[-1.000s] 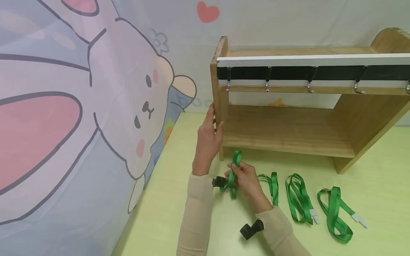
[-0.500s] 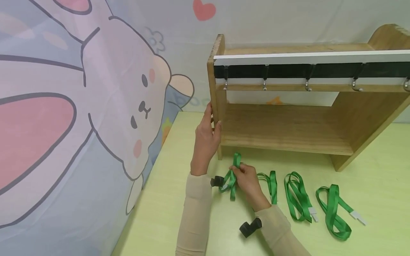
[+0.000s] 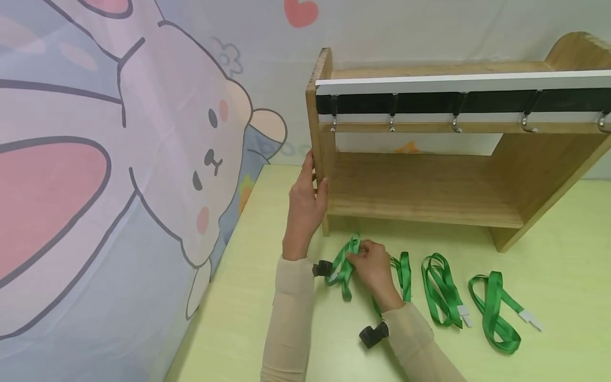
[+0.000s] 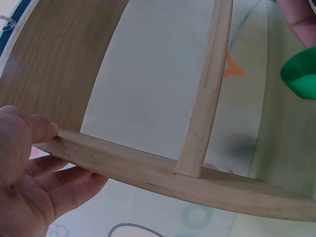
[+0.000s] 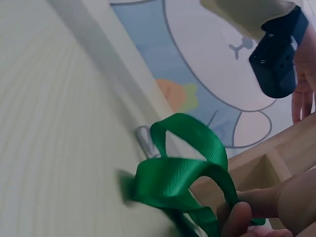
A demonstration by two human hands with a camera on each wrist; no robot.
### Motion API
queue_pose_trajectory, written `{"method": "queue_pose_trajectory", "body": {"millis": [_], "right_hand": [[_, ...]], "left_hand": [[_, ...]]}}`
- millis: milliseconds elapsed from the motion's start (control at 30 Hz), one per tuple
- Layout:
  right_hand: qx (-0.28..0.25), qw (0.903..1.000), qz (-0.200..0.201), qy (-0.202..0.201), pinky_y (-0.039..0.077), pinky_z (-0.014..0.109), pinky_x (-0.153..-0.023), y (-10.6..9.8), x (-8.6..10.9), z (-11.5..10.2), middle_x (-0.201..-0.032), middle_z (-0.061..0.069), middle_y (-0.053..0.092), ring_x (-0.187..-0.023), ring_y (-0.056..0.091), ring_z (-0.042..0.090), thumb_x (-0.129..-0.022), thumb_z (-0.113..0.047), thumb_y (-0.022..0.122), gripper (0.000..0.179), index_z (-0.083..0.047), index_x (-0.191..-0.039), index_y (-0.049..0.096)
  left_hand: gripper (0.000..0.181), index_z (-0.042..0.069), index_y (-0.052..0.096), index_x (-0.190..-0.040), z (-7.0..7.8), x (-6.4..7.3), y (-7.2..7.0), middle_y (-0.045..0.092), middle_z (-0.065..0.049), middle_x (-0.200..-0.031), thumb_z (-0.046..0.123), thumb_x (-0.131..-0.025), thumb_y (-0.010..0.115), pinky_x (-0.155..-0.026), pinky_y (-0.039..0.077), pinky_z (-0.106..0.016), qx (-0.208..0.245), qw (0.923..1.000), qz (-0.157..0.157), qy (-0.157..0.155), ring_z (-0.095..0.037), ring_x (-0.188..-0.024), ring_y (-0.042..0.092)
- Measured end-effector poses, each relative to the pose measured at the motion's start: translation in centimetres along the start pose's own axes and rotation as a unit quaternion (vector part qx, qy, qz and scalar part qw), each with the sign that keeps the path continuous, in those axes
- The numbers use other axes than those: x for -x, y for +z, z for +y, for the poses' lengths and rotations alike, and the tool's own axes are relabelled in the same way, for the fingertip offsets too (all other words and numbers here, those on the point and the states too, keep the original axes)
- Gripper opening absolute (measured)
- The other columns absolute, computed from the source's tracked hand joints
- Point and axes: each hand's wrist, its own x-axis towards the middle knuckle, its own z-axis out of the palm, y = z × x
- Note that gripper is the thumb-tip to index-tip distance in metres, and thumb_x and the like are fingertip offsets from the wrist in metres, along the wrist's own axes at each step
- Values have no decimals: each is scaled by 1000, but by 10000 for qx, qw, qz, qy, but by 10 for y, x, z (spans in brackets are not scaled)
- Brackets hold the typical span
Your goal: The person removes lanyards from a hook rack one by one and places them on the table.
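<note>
My left hand grips the left side panel of a wooden rack. In the left wrist view the thumb lies on one face of the side panel and the fingers on the other. In front of the rack's left end, my right hand pinches a looped green lanyard between thumb and fingers. The right wrist view shows that lanyard's ribbon curling out from the fingertips, with loops hanging free. A row of metal hooks, including the leftmost hook, runs along the rack's front rail.
More folded green lanyards lie on the pale green table to the right: one partly behind my right wrist, a middle lanyard and a far right lanyard with white clips. A cartoon-printed backdrop stands at the left and back.
The right hand has shifted slightly and turned, and the lanyard's upright top loop has dropped and spread. My left hand stays on the side panel. The head view has shifted slightly.
</note>
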Motion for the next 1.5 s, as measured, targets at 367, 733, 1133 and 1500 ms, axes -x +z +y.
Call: {"method": "queue_pose_trajectory", "body": {"millis": [367,733,1133,1500], "right_hand": [[386,9992,39,7,52,29,-54,0,1,2,-62,8,67,-47,63,20,-86,-6,78,36,14,-113,65],[1100,9939,-55,-77,42,25,-45,-12,5,-4,-79,17,70,-48,52,14,-90,-18,73,30,10,-101,71],[1367,9899,-341,-151,37,24,-41,-25,7,-20,-61,2,62,-47,52,14,-99,-28,62,32,2,-101,74],[1241,9886,-207,-823,44,31,-49,-63,-1,-37,-77,8,67,-56,55,18,-101,-26,59,33,3,-111,71]], "left_hand": [[59,-5,28,-155,0,1,1,49,-25,-146,1,-102,55,-79,61,-40,-17,10000,-20,14,-40,-115,64],[59,-5,28,-155,4,1,4,49,-25,-147,2,-102,55,-78,62,-40,19,10000,-29,10,-40,-115,64],[59,-4,29,-154,-2,0,-3,50,-25,-144,1,-102,56,-80,61,-42,148,9998,-104,-127,-40,-116,63],[71,0,17,-158,-5,0,-11,46,-23,-146,11,-99,56,-90,57,-45,226,9968,-449,-613,-35,-121,57]]}}
